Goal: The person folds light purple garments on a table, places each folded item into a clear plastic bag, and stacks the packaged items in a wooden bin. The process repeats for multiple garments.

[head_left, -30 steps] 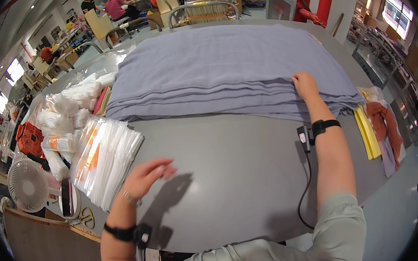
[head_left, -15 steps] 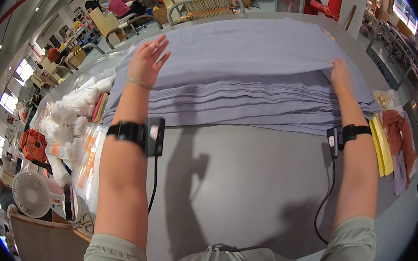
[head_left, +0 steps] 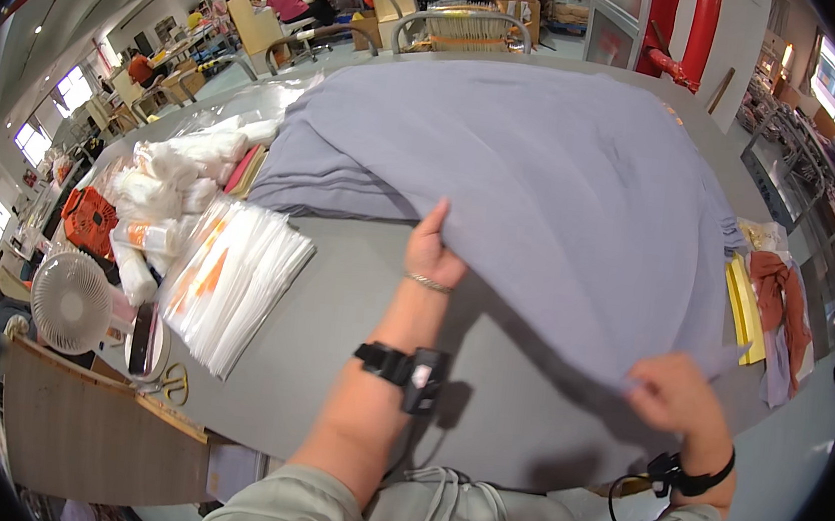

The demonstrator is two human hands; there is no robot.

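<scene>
A wide lilac-grey cloth [head_left: 545, 192] lies over a stack of folded layers of the same fabric [head_left: 329, 187]. Its front corner is drawn toward me, off the stack and over the bare grey table. My right hand [head_left: 671, 390], low on the right, is closed on that corner with fingers curled, slightly blurred. At the cloth's front edge, near the middle, my left hand [head_left: 435, 252] touches the fabric with its thumb stretched up; the other fingers are hidden.
On the left of the table [head_left: 335, 283] lie flat clear plastic bags [head_left: 230, 278], white bundles [head_left: 170, 171], an orange-red case [head_left: 90, 221], a white fan [head_left: 72, 303], a phone [head_left: 141, 339] and scissors [head_left: 174, 385]. Yellow sheets [head_left: 745, 307] and rust-coloured cloth [head_left: 779, 280] sit at the right edge.
My right hand has pulled the top cloth's corner toward me, covering much of the layered front. My left hand has moved right and nearer, to the cloth's edge. The view has shifted.
</scene>
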